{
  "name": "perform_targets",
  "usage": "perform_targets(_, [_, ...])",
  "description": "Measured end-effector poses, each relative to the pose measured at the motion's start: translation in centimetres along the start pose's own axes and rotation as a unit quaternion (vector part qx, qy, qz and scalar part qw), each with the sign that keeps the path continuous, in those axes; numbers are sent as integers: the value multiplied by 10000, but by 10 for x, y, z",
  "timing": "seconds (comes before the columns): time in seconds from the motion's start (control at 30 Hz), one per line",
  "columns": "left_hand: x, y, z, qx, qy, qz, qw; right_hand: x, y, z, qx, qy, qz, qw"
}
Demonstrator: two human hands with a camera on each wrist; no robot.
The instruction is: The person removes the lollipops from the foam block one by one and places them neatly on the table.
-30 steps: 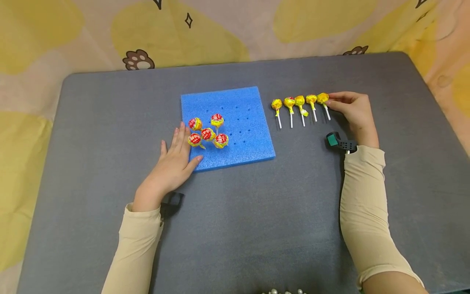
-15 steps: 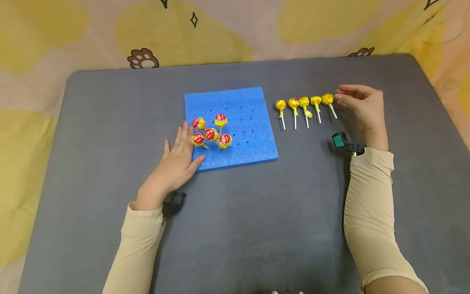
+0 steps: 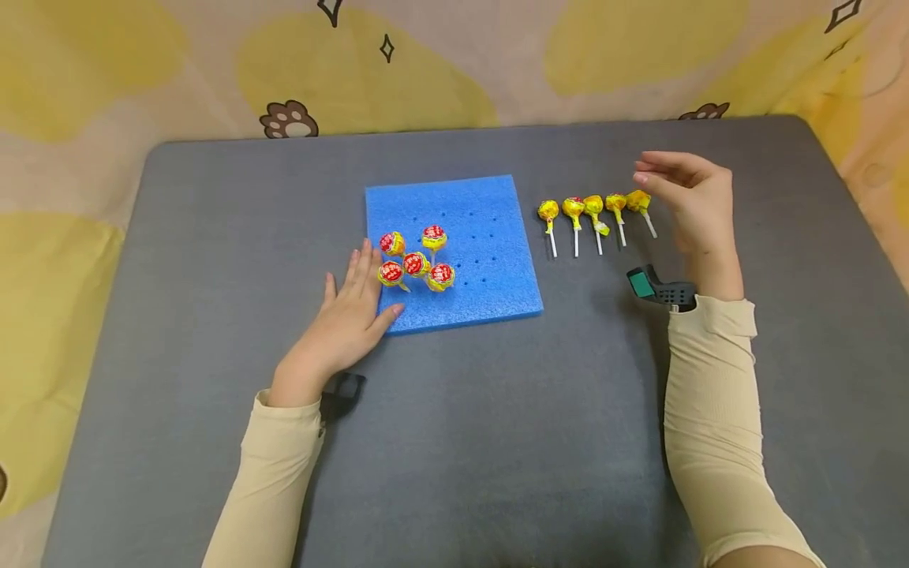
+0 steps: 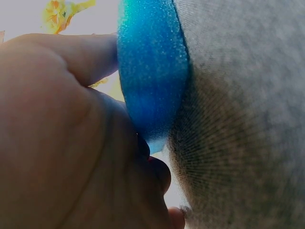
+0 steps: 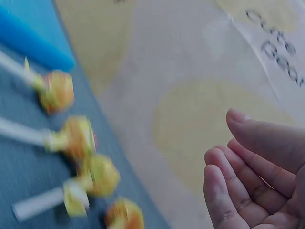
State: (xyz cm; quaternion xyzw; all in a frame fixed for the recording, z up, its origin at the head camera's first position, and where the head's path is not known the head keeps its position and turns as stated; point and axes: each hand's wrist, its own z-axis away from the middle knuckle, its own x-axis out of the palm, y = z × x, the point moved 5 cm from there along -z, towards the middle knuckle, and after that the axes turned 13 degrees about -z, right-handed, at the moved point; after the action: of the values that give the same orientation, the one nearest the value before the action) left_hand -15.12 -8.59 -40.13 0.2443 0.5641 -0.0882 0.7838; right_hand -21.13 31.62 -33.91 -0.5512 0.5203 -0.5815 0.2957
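Observation:
In the head view a blue foam board [image 3: 490,296] with small holes lies on the grey table. Several lollipops in red and yellow wrappers, one of them a lollipop [image 3: 434,237] at the back, stand upright in its left half. My left hand [image 3: 344,319] rests along the board's left edge, its thumb over the front corner. To the right, several yellow-wrapped lollipops lie in a row, the leftmost lollipop [image 3: 548,211] closest to the board. Raised above the right end of that row is my right hand [image 3: 692,193], fingers loosely bent with nothing between them, as the right wrist view also shows.
The grey table [image 3: 497,442] has its back edge against a patterned yellow and pink cloth [image 3: 440,71]. A dark wrist camera [image 3: 656,288] sits at my right wrist, and another [image 3: 344,386] at my left.
My right hand has let go of the rightmost lollipop, moved away to the right, then come back a little left and higher. My left hand stays on the board; the head view has shifted slightly.

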Motion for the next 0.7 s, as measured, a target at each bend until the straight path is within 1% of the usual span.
perform_targets(0.17, [0,0,0,10,15,0,10000,24,-1,7,-8,-425,-328,9986])
perform_targets(0.23, [0,0,-1,11,22,-9,10000,31,0,9,15,-558,-379,9977])
perform_targets(0.4, [1,0,-1,5,27,-54,10000,46,5,15,124,-831,-156,9963])
perform_targets(0.57, [1,0,-1,7,73,-63,10000,60,10,20,232,-1188,-35,9926])
perform_targets(0.7, [1,0,-1,2,93,-58,9999,68,14,23,335,-1367,37,9900])
